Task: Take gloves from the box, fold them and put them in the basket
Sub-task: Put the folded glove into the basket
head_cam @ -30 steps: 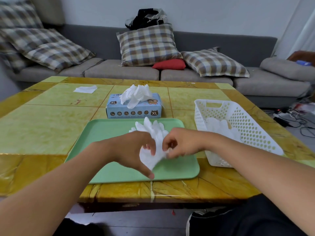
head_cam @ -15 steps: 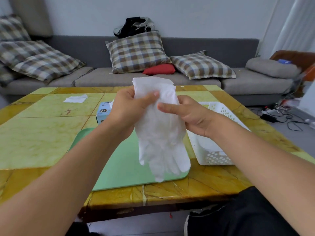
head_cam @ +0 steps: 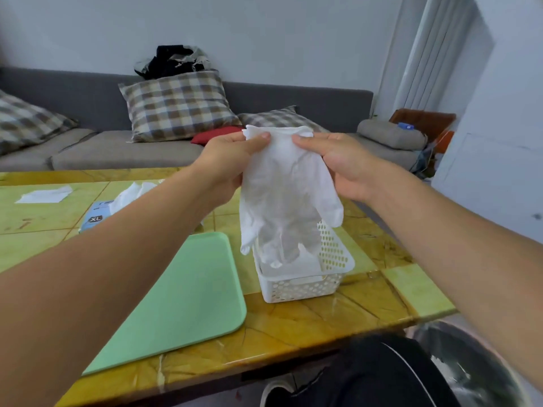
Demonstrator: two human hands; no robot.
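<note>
Head view: pinching glove (head_cam: 286, 198) cuff with left hand (head_cam: 227, 164) and right hand (head_cam: 338, 165); lay flat on tray (head_cam: 188, 295), then fold evenly.

We are seeing the tray (head_cam: 188, 292) lying on the bench (head_cam: 317, 321), with the basket (head_cam: 305, 284) sitting just to its right. The box (head_cam: 95, 219) is lying behind the tray, to the left. Our hands are holding a glove (head_cam: 286, 195) above the basket: left hand (head_cam: 227, 163), right hand (head_cam: 340, 164). A sofa (head_cam: 97, 148) is standing behind the bench.
</note>
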